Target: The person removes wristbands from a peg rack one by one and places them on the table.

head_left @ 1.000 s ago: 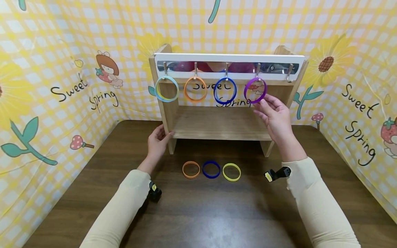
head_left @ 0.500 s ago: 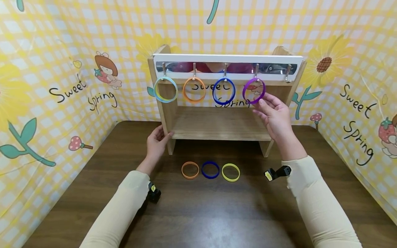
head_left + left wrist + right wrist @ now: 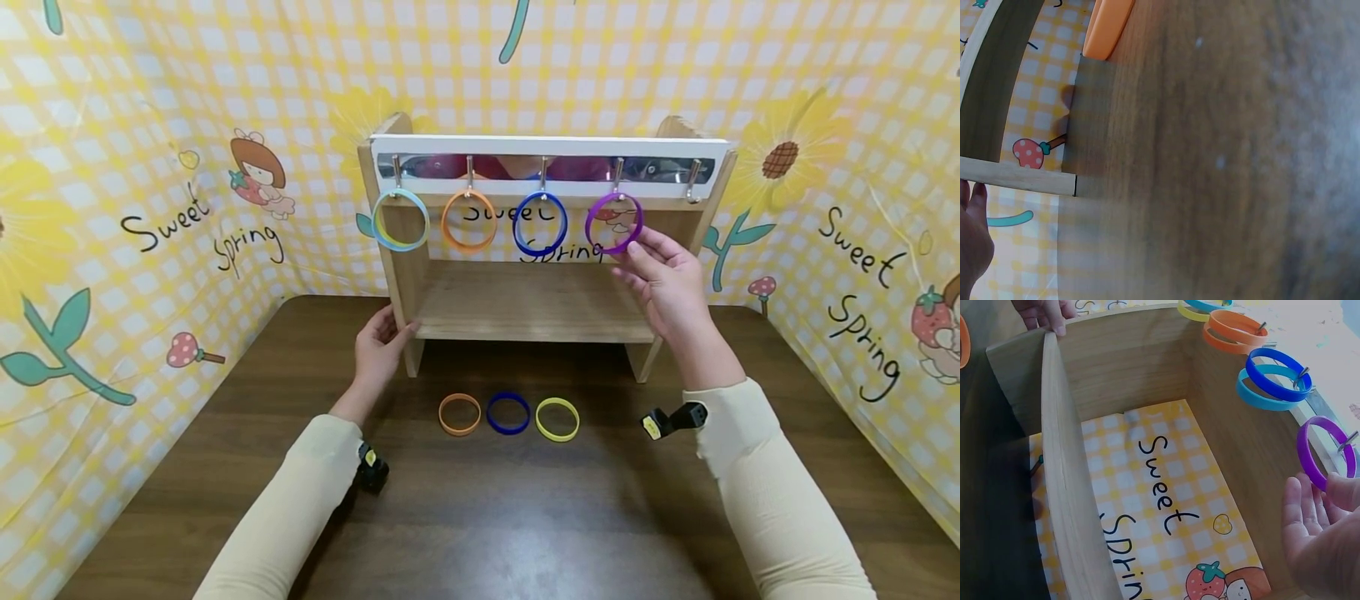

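Observation:
A wooden rack (image 3: 411,275) stands at the back of the dark table, with a row of metal hooks under its white top rail. Rings hang from the hooks: light blue with yellow (image 3: 401,220), orange (image 3: 468,221), blue (image 3: 540,223) and purple (image 3: 613,222) (image 3: 1325,453). My right hand (image 3: 663,279) (image 3: 1319,537) is raised at the purple ring. Its straight fingers touch the ring's lower right edge. My left hand (image 3: 381,337) grips the rack's left side panel (image 3: 1054,425), its fingertips (image 3: 1041,312) curled over the edge. Orange (image 3: 459,414) (image 3: 1107,25), blue (image 3: 507,413) and yellow (image 3: 557,418) rings lie flat on the table.
The rightmost hook (image 3: 693,179) carries no ring. The rack's lower shelf (image 3: 525,308) is bare. Yellow checked cloth walls (image 3: 187,167) close in the table (image 3: 525,517) on the left, back and right. Bare tabletop lies in front of the three loose rings.
Both hands stay where they were, the right at the purple ring and the left on the rack. Only the head view has shifted slightly.

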Demonstrator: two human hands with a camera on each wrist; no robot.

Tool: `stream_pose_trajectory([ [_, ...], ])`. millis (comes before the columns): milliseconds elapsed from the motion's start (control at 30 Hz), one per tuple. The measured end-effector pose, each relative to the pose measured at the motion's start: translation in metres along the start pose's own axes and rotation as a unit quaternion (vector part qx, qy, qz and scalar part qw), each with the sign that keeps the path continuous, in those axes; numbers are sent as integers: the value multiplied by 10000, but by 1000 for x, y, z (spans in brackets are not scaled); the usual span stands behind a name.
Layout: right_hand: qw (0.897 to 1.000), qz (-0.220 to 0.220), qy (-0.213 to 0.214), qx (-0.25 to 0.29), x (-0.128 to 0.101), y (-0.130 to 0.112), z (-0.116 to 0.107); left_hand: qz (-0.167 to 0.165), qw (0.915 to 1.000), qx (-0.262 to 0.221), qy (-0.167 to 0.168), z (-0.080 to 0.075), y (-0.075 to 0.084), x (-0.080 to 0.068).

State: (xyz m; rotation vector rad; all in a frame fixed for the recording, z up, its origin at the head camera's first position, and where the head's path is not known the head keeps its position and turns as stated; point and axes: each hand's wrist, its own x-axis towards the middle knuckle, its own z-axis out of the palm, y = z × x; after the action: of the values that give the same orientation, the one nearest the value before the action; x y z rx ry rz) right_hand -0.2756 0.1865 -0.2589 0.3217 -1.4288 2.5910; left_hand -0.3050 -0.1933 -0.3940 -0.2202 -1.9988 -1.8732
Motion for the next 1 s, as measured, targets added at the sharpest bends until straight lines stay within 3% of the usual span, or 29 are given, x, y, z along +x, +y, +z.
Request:
stream_pose_trajectory([
  [467, 9996, -16, 220, 161, 0, -4, 2, 24, 10000, 71, -51, 0, 2, -1],
  [1000, 9986, -211, 153, 464, -4, -12, 10, 33, 10000, 47, -59, 0, 3, -1],
])
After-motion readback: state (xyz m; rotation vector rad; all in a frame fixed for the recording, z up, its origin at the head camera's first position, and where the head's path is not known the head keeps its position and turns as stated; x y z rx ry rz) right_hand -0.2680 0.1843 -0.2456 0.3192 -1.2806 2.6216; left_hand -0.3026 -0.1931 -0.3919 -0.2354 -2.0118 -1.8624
